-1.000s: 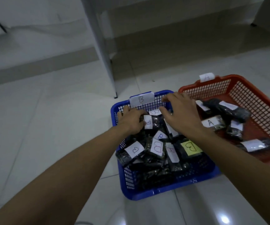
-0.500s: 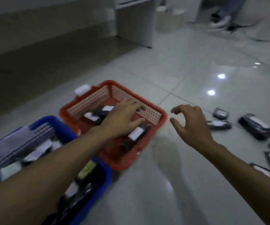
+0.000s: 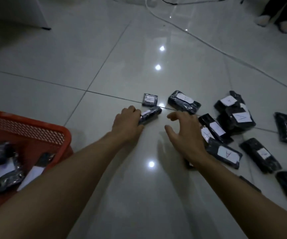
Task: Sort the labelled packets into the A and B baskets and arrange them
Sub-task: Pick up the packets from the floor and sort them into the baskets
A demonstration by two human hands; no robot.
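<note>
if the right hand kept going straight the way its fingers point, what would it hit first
Probably the long black packet with the white label, lying just beyond the right hand. The curled fingers aim forward toward its near edge. Depth is unclear, so the hand might pass above it.

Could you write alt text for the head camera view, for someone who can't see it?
A person's left hand grips a dark labelled packet on a glossy tiled floor, while the right hand hovers open beside scattered packets. A red basket sits at left.

My left arm hides part of the red basket (image 3: 35,133); I can't read its blurred packets (image 3: 6,166).
</note>
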